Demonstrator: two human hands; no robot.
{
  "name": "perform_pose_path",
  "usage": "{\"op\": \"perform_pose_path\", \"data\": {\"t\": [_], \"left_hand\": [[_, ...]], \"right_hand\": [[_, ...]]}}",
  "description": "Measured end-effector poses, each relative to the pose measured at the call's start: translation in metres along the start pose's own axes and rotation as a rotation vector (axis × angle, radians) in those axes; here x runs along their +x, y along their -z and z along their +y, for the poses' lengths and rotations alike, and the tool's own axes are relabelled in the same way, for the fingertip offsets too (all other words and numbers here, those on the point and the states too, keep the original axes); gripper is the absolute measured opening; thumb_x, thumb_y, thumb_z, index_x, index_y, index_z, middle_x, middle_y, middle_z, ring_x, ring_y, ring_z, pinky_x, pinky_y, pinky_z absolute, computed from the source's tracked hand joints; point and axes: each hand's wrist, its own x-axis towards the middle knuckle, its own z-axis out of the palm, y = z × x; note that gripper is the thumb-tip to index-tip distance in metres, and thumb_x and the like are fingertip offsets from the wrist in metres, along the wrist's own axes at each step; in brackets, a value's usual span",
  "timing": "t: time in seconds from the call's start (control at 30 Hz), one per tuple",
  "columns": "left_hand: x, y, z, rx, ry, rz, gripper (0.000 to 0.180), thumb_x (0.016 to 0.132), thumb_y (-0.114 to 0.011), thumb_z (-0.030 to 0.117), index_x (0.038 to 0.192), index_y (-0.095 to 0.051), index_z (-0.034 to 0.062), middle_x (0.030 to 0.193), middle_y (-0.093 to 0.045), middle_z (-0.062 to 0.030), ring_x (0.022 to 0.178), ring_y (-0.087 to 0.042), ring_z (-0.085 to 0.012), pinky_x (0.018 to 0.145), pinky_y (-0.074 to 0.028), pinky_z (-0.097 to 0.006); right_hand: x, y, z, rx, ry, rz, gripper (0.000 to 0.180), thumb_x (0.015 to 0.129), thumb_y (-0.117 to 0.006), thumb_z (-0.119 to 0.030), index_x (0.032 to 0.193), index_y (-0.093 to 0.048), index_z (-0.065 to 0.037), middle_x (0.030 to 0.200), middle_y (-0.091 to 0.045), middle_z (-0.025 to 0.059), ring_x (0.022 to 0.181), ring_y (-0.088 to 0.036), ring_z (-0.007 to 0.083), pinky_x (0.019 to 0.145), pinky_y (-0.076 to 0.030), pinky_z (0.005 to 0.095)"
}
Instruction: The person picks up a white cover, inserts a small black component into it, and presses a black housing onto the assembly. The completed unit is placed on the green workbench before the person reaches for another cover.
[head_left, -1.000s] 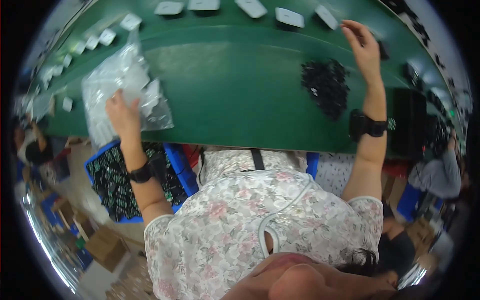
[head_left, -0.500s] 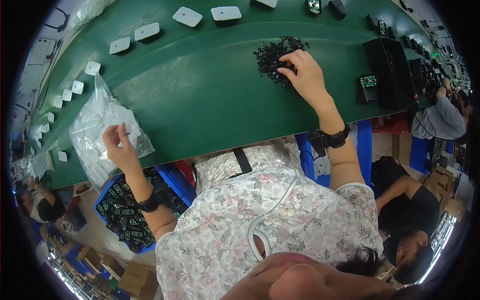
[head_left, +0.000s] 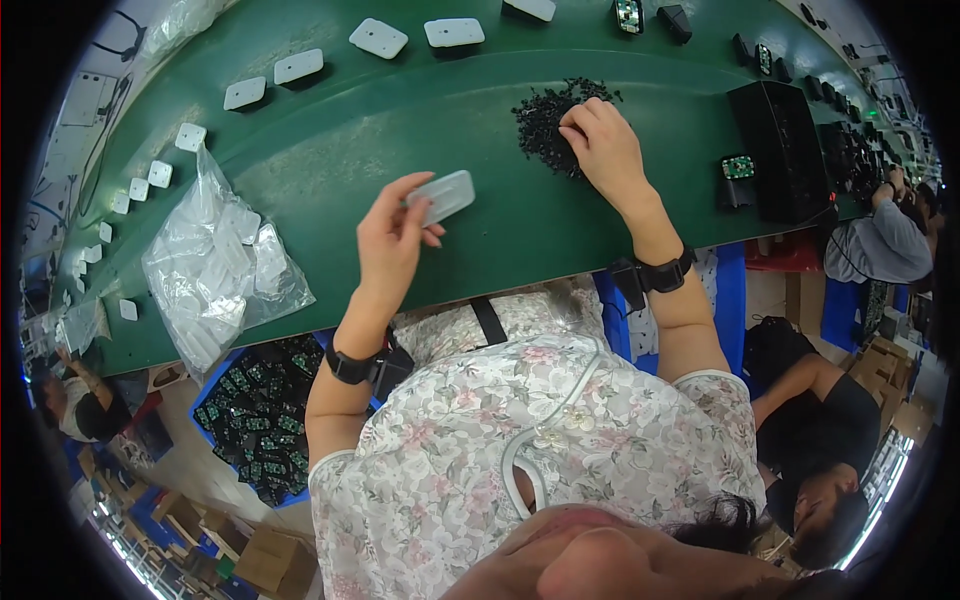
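Note:
My left hand (head_left: 398, 225) grips a translucent white plastic cover (head_left: 447, 197), rectangular with rounded corners, above the green table. My right hand (head_left: 604, 143) is at the near right side of a heap of small black parts (head_left: 545, 125), fingertips pinched together; whatever may be between them is too small to make out. Left of my left hand lies a clear plastic bag (head_left: 215, 270) holding several more pale covers.
White rounded boxes (head_left: 455, 33) line the table's far and left side. A black box (head_left: 778, 150) stands at right beside a part with a green circuit board (head_left: 738, 167). Below the table edge is a blue bin (head_left: 205, 425) of circuit boards. Co-workers sit on both sides.
My left hand has moved right from the plastic bag and now carries a translucent cover. My right hand stays at the black heap, its fingers drawn closer together.

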Motion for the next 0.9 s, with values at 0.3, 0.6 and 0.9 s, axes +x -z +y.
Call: {"op": "perform_pose_path", "data": {"t": [0.3,0.6,0.9], "left_hand": [[0.021,-0.040,0.011,-0.044,-0.029,-0.110,0.016,0.088,-0.053,0.000,0.099,-0.064,0.0003,0.089,-0.057,-0.0064,0.061,-0.059,-0.0103,0.050,-0.048,-0.020],[0.026,-0.052,0.017,0.293,-0.461,0.071,0.017,0.078,-0.064,-0.002,0.094,-0.062,0.0024,0.083,-0.058,-0.0095,0.059,-0.058,-0.0196,0.050,-0.048,-0.028],[0.015,-0.028,0.020,0.243,-0.238,0.060,0.006,0.082,-0.061,-0.001,0.087,-0.062,0.0014,0.078,-0.056,-0.0081,0.061,-0.061,-0.0161,0.048,-0.045,-0.026]], "right_hand": [[0.002,0.011,-0.026,0.461,-0.415,-0.035,0.008,0.082,-0.064,-0.011,0.086,-0.061,-0.005,0.075,-0.058,0.0000,0.064,-0.052,0.0093,0.061,-0.041,0.0237],[-0.006,0.005,-0.083,1.475,-0.585,-0.207,0.011,0.088,-0.061,-0.014,0.091,-0.058,-0.004,0.077,-0.058,-0.0007,0.069,-0.052,0.0058,0.060,-0.039,0.0189],[-0.006,-0.001,-0.100,0.556,0.091,0.082,0.006,0.080,-0.064,-0.004,0.085,-0.060,-0.003,0.078,-0.059,0.0058,0.070,-0.057,0.0142,0.057,-0.043,0.0256]]}}
